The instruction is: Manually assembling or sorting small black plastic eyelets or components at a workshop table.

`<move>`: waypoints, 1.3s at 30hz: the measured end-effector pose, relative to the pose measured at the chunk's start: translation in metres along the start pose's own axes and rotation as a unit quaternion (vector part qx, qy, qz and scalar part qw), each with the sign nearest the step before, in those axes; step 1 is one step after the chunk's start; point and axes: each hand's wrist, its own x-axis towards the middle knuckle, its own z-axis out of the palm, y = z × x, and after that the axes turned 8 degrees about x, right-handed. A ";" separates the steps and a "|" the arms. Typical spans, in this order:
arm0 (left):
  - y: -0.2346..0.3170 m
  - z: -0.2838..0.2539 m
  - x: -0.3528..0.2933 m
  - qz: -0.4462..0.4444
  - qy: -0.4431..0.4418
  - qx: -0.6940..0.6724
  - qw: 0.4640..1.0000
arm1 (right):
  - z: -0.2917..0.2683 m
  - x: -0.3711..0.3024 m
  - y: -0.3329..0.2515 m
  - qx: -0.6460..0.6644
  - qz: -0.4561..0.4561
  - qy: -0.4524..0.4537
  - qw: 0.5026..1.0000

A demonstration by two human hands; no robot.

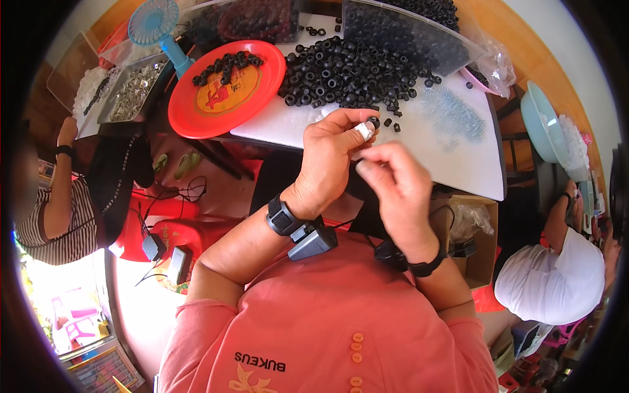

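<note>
My left hand (324, 157) is raised at the table's near edge, its thumb and forefinger pinching a small black ring-shaped part (373, 122). White tape (365, 130) shows at the thumb tip. Close beside it on the right, my right hand (400, 187) has its fingers curled together in a pinch, slightly blurred. Something dark shows at its fingertips, too small to name. Just beyond both hands, a large heap of black ring-shaped parts (341, 72) covers part of the white tabletop (452, 157), with a few loose pieces near my left fingertips.
A red plate (180, 108) bearing black parts stands left of the heap, beside a blue handheld fan (154, 23). Clear bins (406, 39) of black parts line the back. Small clear pieces (452, 114) lie at right. A cardboard box (481, 262) sits below. Other people work at both sides.
</note>
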 end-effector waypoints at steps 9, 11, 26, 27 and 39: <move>-0.003 -0.005 -0.002 0.019 -0.042 0.061 0.997 | -0.033 0.045 0.016 0.067 0.044 0.014 0.997; 0.000 -0.004 -0.003 0.008 -0.054 0.066 0.996 | -0.032 0.047 0.016 0.073 0.053 0.005 0.996; 0.000 -0.005 -0.006 -0.001 -0.058 0.102 0.993 | -0.035 0.038 0.028 0.170 0.112 -0.026 0.979; 0.001 -0.004 -0.006 -0.003 -0.059 0.102 0.993 | -0.035 0.038 0.029 0.171 0.111 -0.029 0.979; 0.005 -0.004 -0.001 -0.024 -0.054 0.066 0.996 | -0.036 0.036 0.033 0.128 0.039 -0.017 0.991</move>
